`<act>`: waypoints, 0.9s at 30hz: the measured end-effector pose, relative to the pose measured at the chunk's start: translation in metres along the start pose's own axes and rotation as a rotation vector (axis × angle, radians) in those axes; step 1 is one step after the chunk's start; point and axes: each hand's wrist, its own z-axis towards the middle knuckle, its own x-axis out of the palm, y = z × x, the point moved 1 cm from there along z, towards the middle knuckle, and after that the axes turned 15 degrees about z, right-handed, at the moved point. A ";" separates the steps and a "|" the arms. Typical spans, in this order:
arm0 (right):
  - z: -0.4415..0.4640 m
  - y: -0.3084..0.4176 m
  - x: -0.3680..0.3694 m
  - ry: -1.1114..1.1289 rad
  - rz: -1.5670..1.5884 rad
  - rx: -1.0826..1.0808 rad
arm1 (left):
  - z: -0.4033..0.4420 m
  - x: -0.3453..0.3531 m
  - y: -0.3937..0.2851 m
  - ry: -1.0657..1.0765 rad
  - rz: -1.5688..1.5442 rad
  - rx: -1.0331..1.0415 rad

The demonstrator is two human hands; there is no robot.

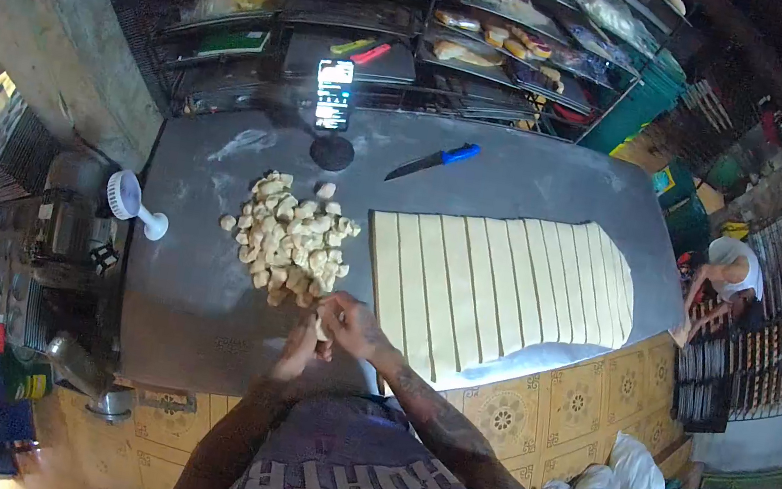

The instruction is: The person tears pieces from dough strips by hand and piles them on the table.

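Observation:
My left hand is closed around a strip of pale dough at the table's near edge. Fingers of my right hand pinch the upper end of the same dough, close against my left. Just beyond my hands lies a heap of small dough pieces, loosely piled. To the right, a flat sheet of dough is cut crosswise into several long strips, lying side by side. Part of the held dough is hidden by my fingers.
A blue-handled knife lies towards the back of the dark table. A lit phone stands on a round base, and a small white fan is at left. Shelves with trays rise behind. Another person bends at far right.

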 end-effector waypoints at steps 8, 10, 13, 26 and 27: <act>-0.012 -0.069 0.002 -0.033 -0.524 -0.181 | 0.075 0.024 0.073 -0.263 0.046 0.466; -0.006 -0.081 0.009 -0.083 -0.678 -0.445 | 0.107 0.024 0.086 -0.508 0.543 0.480; 0.020 -0.019 -0.001 -0.111 -0.524 -0.246 | 0.077 0.035 0.048 -0.585 0.429 0.472; 0.069 0.017 -0.012 -0.366 -0.619 -0.652 | -0.005 -0.050 -0.043 -0.132 0.167 0.433; 0.056 0.019 -0.001 -0.275 -0.345 -0.523 | -0.005 -0.051 -0.047 -0.163 -0.062 0.407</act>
